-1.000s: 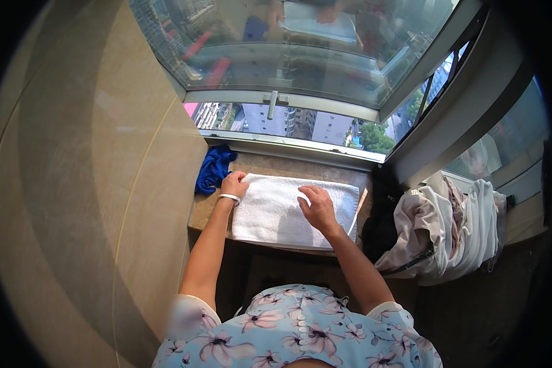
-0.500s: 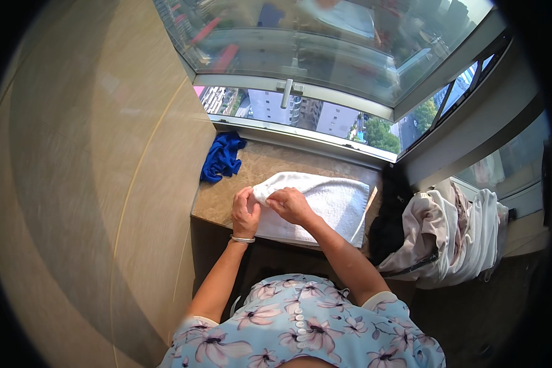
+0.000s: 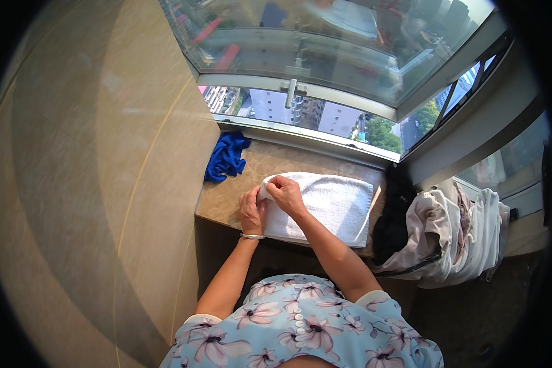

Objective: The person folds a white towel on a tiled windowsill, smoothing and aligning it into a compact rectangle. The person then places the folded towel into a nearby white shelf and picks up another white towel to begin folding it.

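A white towel (image 3: 334, 205) lies spread on the brown stone ledge, its left end gathered up between my hands. My left hand (image 3: 252, 211) is closed on that end, with the fingers curled against the cloth. Just right of it and slightly farther off, my right hand (image 3: 286, 195) pinches the same rolled end. The fingertips are partly hidden behind the cloth and the hands. The right part of the towel lies flat, with its far edge slightly raised.
A crumpled blue cloth (image 3: 226, 156) lies at the ledge's far left corner. Right of the towel are a black garment (image 3: 394, 214) and a heap of pale clothes (image 3: 454, 230). A window with a handle (image 3: 292, 92) runs behind the ledge (image 3: 224, 202); a tiled wall (image 3: 104, 184) stands left.
Both hands have shifted a little to the right along with the towel's left end, which is more rolled in. My right hand has moved slightly farther away from me.
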### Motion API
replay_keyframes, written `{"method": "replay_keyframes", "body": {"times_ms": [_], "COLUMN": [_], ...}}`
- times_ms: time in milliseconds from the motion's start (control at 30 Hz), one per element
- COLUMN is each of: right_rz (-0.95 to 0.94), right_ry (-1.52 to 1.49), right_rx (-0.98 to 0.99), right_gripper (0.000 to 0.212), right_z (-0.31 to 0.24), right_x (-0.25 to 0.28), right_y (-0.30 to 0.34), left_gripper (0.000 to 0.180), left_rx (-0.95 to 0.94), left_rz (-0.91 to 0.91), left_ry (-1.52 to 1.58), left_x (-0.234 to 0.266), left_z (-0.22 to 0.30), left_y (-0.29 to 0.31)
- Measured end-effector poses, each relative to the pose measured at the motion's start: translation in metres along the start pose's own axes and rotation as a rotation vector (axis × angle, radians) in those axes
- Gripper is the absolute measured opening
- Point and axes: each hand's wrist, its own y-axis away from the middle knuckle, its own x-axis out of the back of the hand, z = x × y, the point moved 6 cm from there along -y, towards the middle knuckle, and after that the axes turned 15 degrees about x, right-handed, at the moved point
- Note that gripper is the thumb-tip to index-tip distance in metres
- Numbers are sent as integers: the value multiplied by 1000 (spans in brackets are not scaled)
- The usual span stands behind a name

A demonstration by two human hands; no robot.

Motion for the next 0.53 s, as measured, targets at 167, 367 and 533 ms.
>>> {"method": "replay_keyframes", "body": {"times_ms": [167, 367, 533], "right_rz": [-167, -200, -52], "right_ry": [4, 155, 340], "right_rx": [60, 198, 350], "right_gripper": [25, 29, 36], "right_z": [-8, -14, -18], "right_x": [-9, 5, 7], "right_y": [-17, -35, -44], "left_gripper": [35, 24, 27], "left_rx": [31, 81, 285], "left_rz": [-2, 49, -81], "left_ry": [-67, -58, -117], "left_x": [-7, -4, -18], "left_z": [-17, -16, -36], "left_y": [0, -12, -44]}}
